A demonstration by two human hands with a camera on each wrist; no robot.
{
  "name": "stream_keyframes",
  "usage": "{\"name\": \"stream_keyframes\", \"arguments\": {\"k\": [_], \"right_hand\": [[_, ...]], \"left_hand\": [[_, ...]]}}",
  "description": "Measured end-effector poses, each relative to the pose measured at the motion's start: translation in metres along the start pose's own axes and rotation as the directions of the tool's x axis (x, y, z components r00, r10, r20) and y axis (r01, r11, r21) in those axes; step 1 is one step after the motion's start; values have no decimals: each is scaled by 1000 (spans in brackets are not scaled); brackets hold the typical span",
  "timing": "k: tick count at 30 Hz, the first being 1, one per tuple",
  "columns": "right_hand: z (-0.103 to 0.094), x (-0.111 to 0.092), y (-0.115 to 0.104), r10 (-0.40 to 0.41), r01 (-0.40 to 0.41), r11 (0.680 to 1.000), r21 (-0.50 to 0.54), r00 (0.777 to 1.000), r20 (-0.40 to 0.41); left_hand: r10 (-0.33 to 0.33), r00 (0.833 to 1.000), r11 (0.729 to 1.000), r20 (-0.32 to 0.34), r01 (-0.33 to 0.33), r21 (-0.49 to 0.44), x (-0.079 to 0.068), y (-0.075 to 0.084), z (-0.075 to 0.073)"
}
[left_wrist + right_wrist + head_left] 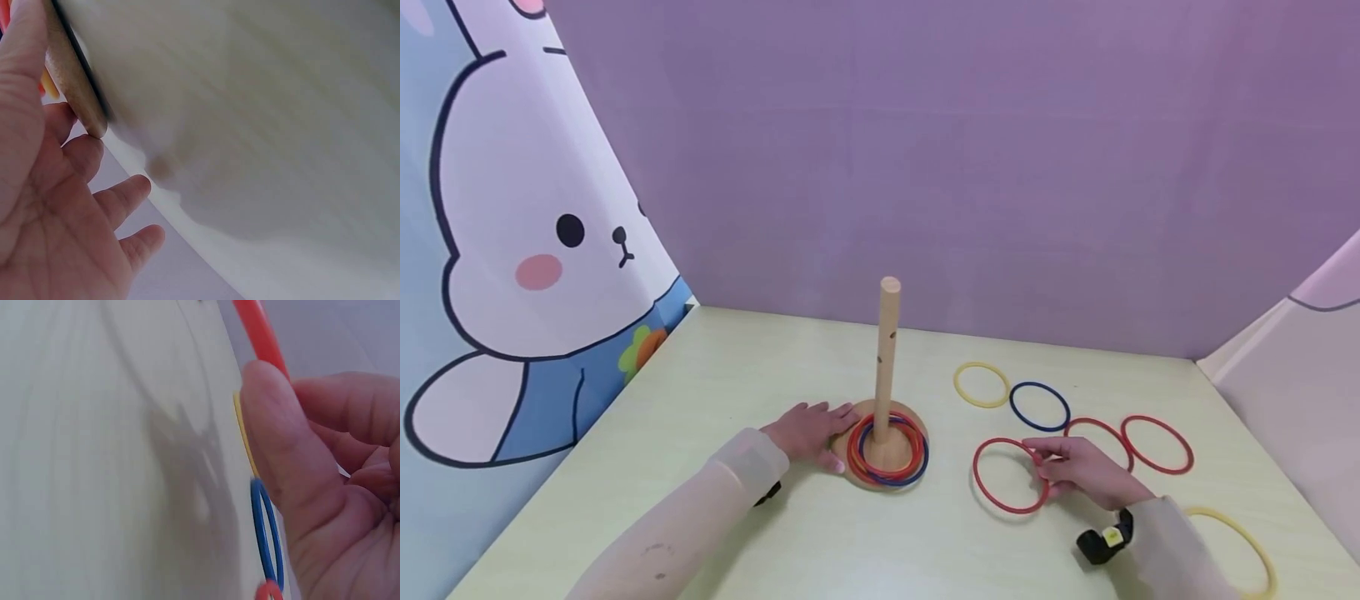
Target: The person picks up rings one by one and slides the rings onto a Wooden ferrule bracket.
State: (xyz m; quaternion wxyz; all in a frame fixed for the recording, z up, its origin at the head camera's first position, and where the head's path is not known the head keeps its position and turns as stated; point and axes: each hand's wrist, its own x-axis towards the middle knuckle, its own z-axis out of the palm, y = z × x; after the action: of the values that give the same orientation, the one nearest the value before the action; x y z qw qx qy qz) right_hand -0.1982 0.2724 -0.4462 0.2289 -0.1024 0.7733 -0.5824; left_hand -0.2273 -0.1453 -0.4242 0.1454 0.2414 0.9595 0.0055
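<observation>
My right hand (1086, 471) pinches a red ring (976, 473) between thumb and fingers at its right side, low over the table. In the right wrist view, part of this red ring (261, 330) rises from the pinch. My left hand (808, 432) rests against the left edge of a round wooden base (889, 457), its thumb spread from the loosely extended fingers. The left wrist view has fingertips touching the rim of the base (78, 97). From the base stands an upright wooden post (886, 358), with several red, orange and blue rings (853, 454) lying around its foot.
Right of the post, a yellow ring (988, 406) and a blue ring (1039, 384) lie toward the back. Two red rings (1191, 457) are farther right, one partly behind my right hand. Another yellow ring (1270, 571) lies near the right sleeve. A purple curtain (925, 167) backs the table.
</observation>
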Motion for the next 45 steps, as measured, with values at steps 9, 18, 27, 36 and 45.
{"name": "stream_keyframes", "arguments": {"k": [9, 18, 27, 36, 45], "right_hand": [[20, 16, -11, -60, 58, 996, 60, 998, 24], [38, 25, -33, -25, 25, 991, 130, 1000, -8], [38, 25, -71, -103, 102, 991, 92, 995, 8], [30, 26, -112, -115, 114, 993, -19, 992, -45], [33, 30, -134, -118, 117, 993, -32, 993, -25]], "left_hand": [[18, 1000, 1000, -7, -18, 13, -1, 0, 0], [5, 1000, 999, -10, -5, 37, -3, 0, 0], [17, 1000, 999, -21, -16, 37, -5, -2, 1], [35, 999, 999, -37, -34, 18, -5, -1, 1], [26, 999, 999, -32, -25, 21, -4, 1, -1]]}}
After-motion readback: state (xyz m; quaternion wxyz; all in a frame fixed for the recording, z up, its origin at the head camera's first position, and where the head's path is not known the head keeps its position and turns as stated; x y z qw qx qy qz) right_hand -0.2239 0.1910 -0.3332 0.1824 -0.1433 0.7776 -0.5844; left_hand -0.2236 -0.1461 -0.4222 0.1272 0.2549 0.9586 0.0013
